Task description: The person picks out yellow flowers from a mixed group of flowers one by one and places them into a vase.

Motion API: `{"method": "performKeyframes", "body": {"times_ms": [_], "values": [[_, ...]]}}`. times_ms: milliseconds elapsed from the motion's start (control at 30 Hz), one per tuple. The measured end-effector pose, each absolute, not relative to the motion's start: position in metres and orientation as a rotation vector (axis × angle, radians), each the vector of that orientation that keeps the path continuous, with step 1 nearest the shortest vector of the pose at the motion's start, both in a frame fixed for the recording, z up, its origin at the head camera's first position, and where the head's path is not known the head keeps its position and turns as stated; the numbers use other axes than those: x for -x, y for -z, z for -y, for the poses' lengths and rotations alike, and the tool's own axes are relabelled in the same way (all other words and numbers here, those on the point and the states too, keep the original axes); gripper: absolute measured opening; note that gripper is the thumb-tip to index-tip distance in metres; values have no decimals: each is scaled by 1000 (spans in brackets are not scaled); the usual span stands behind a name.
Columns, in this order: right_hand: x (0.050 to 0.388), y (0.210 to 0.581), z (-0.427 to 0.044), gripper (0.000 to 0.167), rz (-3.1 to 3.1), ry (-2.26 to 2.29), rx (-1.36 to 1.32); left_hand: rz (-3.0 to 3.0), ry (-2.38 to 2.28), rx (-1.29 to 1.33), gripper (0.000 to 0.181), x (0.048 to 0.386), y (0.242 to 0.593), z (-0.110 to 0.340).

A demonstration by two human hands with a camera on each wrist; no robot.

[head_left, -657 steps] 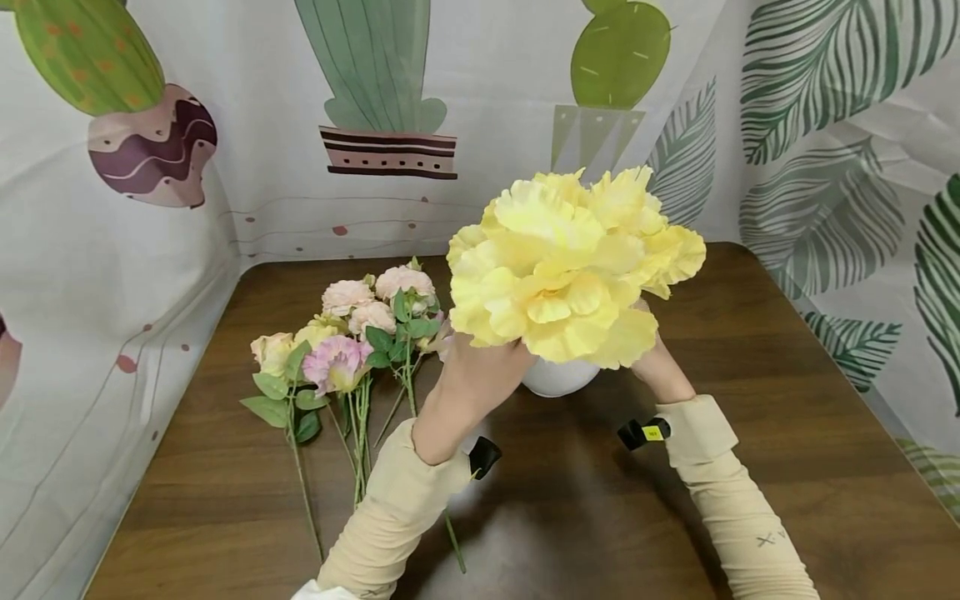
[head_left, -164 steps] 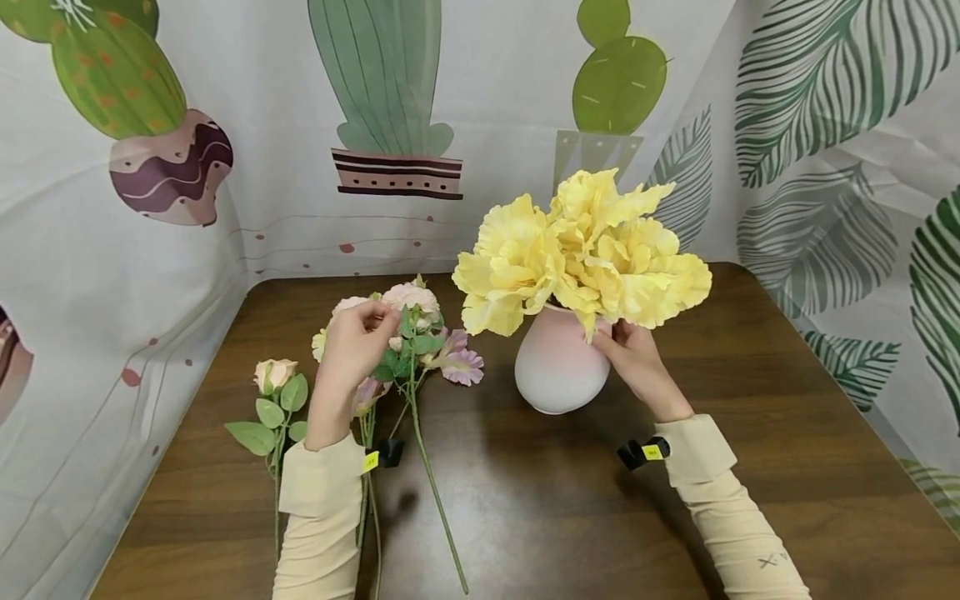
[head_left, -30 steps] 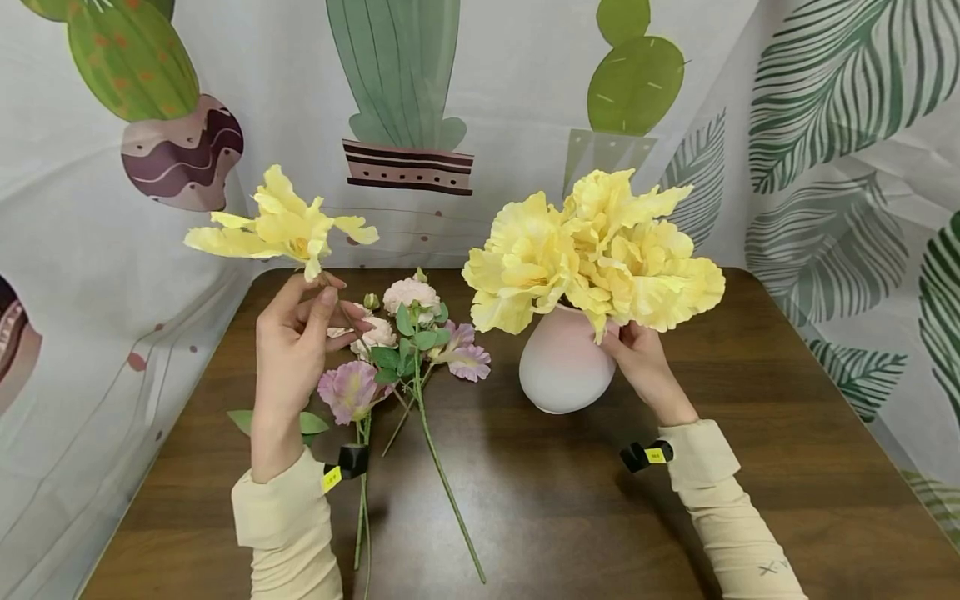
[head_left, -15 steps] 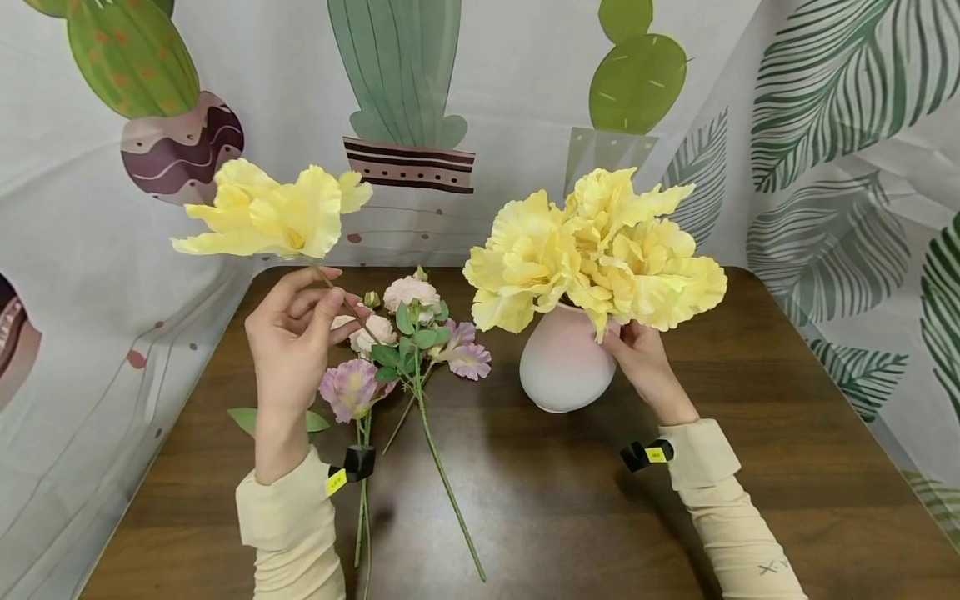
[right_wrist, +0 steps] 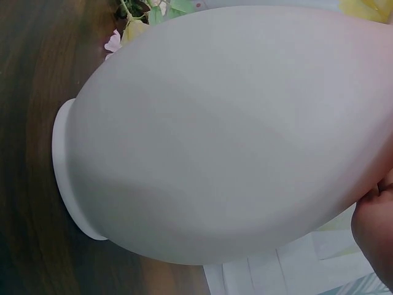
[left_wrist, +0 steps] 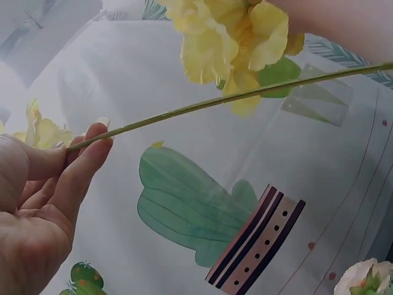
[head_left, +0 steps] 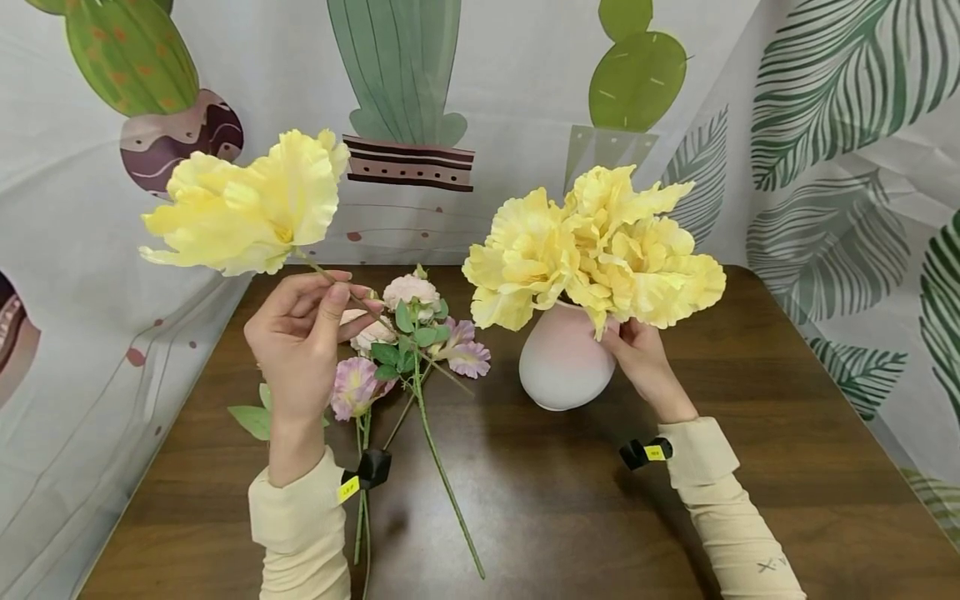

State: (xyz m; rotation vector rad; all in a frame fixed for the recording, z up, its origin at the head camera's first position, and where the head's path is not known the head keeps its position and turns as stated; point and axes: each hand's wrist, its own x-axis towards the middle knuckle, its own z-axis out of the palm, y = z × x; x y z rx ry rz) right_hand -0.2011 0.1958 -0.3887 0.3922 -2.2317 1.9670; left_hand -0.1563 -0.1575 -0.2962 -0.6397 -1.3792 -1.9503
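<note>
My left hand (head_left: pixel 296 350) pinches the stem of a yellow artificial flower (head_left: pixel 247 208) between thumb and fingers, over the left side of the table. The bloom leans up and left; in the left wrist view the bare green stem (left_wrist: pixel 233 98) runs out past the fingertips. With my right hand (head_left: pixel 643 367) I grip the right side of a pink-and-white vase (head_left: pixel 564 367) near its neck. The vase stands slightly tilted, with several yellow flowers (head_left: pixel 592 250) in its mouth. Its pale body (right_wrist: pixel 233 135) fills the right wrist view, hiding most of that hand.
Pale pink roses (head_left: pixel 411 296) and purple flowers (head_left: pixel 354 387) lie with long stems on the brown wooden table (head_left: pixel 555 517), left of the vase. Green leaves (head_left: pixel 251 421) show beside my left wrist. A printed cloth (head_left: pixel 517 100) hangs behind the table.
Since 5.5 seconds ago, my left hand has lifted a yellow flower from the pile. Over the last second its bloom has tipped up and left. My right hand keeps its place on the vase.
</note>
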Motion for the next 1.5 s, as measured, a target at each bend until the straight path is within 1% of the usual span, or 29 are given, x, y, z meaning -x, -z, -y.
{"method": "performKeyframes", "body": {"times_ms": [333,767,1100,1500], "values": [[201,387,-196,58,2256,-1972,-366,1304,1996,648,9,156,295,151],[201,388,-195,58,2271,-1948,-365,1204,2033,626,5,155,291,141],[202,388,-195,59,2264,-1960,-353,1174,2011,546,10,153,289,133],[202,387,-195,58,2272,-1977,-350,1042,2045,535,6,148,281,121]]}}
